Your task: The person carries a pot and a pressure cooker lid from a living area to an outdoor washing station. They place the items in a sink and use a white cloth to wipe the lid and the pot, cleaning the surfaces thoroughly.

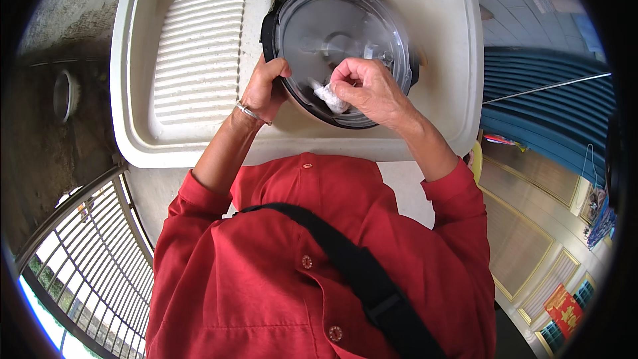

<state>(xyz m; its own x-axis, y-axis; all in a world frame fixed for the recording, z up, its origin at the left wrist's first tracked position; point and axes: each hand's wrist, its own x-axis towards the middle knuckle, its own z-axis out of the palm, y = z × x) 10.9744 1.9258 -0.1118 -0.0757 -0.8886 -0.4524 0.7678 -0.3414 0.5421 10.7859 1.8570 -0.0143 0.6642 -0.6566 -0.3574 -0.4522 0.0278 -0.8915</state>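
A round metal lid [319, 25] with a black rim and a clear sealing ring, apparently from a pressure cooker, is held over the right-hand basin. It shows its inner face, and small fittings sit near its right side. My left hand [266, 82] grips the rim at the lower left, thumb on top and the other fingers hidden beneath. Between the fingers of my right hand [371, 89] is a crumpled white cloth or wad [330, 98], which lies against the lower part of the lid's inner face. Whatever is under the lid cannot be seen.
A pale laundry sink [294, 142] surrounds the work, with a ribbed washboard [199, 55] on its left side. A metal basin [66, 95] hangs or leans at the far left. Barred railing [99, 239] stands lower left, a blue corrugated shutter [543, 94] at right.
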